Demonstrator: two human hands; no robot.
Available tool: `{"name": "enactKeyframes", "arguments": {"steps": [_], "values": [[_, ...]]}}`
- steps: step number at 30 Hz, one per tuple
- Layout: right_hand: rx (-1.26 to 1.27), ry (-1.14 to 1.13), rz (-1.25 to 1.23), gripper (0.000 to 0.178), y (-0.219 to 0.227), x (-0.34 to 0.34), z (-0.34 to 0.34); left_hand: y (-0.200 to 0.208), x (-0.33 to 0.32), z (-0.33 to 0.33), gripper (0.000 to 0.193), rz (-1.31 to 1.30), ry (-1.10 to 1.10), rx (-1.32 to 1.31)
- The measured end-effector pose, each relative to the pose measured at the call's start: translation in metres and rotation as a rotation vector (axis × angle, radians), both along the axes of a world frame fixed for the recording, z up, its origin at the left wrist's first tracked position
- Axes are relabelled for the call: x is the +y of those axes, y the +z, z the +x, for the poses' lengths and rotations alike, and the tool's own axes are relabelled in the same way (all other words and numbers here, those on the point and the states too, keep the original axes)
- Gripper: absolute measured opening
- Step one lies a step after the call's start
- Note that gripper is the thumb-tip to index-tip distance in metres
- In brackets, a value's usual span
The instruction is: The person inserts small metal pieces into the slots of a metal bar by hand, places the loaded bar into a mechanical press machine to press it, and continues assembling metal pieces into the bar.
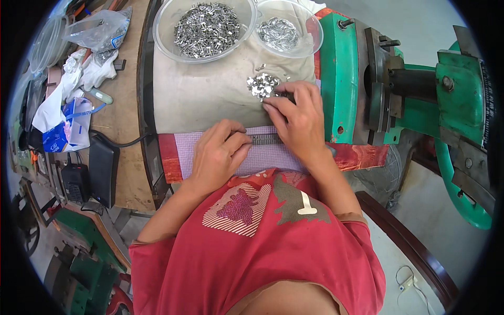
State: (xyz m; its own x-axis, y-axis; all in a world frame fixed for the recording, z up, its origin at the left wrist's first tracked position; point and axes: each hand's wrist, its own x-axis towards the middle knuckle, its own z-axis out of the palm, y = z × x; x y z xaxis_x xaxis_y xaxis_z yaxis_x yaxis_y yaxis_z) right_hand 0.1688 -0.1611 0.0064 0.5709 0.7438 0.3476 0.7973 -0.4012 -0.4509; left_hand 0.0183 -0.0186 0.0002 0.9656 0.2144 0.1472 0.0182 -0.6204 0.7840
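Metal pieces [262, 85] lay heaped on beige cloth [202, 97], shiny, small. Your right grip [302, 118] touched them, left grip [218, 152] met slotted strip [267, 139]; couldn't tell if either held anything. Pale characters marked green machine [459, 94].

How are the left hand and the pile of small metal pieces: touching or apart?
Apart: the head view shows beige cloth between the left hand and the pile of small metal pieces.

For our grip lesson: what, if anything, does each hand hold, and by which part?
Left hand: apparently the strip, by its left end. Right hand: at the pile; whether it holds anything cannot be told.
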Motion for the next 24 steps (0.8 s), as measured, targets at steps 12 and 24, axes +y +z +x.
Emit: {"name": "enactKeyframes", "arguments": {"steps": [12, 24], "values": [[0.077, 0.035, 0.082, 0.017, -0.002, 0.007, -0.002, -0.001, -0.004, 0.0, 0.017, -0.095, 0.067, 0.06], [0.23, 0.067, 0.082, 0.018, -0.003, -0.034, -0.033, 0.0, -0.002, 0.0, 0.023, -0.142, 0.061, 0.086]]}}
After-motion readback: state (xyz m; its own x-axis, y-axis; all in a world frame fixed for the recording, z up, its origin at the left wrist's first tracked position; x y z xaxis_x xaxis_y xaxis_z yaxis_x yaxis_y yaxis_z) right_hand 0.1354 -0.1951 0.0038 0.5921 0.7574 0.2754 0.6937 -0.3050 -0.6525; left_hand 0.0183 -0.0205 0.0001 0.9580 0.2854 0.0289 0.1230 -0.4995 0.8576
